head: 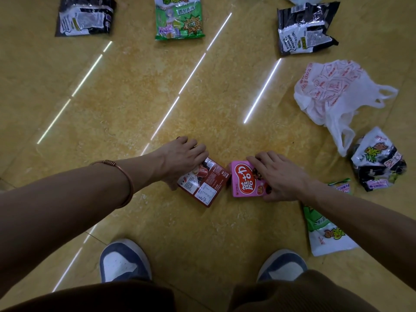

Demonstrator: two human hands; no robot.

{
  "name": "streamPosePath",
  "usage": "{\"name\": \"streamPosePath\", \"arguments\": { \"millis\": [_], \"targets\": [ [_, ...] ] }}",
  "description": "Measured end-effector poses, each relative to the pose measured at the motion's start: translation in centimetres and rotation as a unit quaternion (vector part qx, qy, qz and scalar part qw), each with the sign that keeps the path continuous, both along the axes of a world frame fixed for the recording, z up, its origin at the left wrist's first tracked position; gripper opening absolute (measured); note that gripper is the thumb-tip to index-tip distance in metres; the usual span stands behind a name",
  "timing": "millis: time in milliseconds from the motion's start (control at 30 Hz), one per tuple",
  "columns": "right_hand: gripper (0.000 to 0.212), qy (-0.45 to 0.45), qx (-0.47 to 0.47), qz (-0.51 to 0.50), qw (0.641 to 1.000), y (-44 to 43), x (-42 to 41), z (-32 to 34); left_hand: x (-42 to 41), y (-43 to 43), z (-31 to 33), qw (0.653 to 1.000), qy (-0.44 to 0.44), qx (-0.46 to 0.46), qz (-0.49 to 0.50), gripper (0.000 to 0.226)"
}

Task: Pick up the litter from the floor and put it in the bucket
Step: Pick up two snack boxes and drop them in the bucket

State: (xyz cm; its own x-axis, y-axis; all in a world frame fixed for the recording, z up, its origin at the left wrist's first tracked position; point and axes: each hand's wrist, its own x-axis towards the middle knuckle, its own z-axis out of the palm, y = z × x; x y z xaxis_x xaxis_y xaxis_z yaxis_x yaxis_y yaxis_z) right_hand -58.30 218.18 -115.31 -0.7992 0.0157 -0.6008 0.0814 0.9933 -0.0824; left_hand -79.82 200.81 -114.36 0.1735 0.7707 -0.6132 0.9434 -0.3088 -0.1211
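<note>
Two small boxes lie side by side on the yellow floor just ahead of my feet. My left hand (pixel 182 158) grips the dark red box (pixel 206 183), fingers curled over its far edge and thumb at its near left side. My right hand (pixel 279 174) grips the pink box (pixel 245 181), fingers over its top right and thumb under its right edge. Both boxes seem to rest on the floor. No bucket is in view.
More litter lies around: a dark wrapper (pixel 84 15) far left, a green packet (pixel 179 18) far centre, a black-and-white wrapper (pixel 305 30) far right, a white plastic bag (pixel 333 95), a crumpled wrapper (pixel 378 161) and a green-white packet (pixel 326 233) under my right forearm. My shoes (pixel 123 262) stand near.
</note>
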Motion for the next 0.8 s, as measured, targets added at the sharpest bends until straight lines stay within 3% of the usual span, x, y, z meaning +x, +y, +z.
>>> {"name": "streamPosePath", "arguments": {
  "millis": [200, 333, 600, 800],
  "targets": [
    [0.102, -0.001, -0.013, -0.031, 0.999, 0.4, -0.4, 1.1, -0.6, 0.0, 0.8, 0.999, -0.021, 0.007, 0.045, 0.108],
    [0.099, 0.025, -0.038, -0.113, 0.993, 1.3, -0.5, 6.4, -2.2, 0.5, 5.9, 0.992, -0.048, 0.026, 0.115, 0.109],
    [0.101, 0.060, -0.094, -0.285, 0.952, 1.6, -0.8, 27.7, -2.4, -1.5, 26.7, 0.929, -0.141, 0.063, 0.336, 0.116],
    [0.107, 0.116, -0.133, -0.368, 0.913, 1.2, -2.3, 48.3, -1.5, -3.3, 46.8, 0.824, -0.256, 0.091, 0.498, 0.112]
  ]
}}
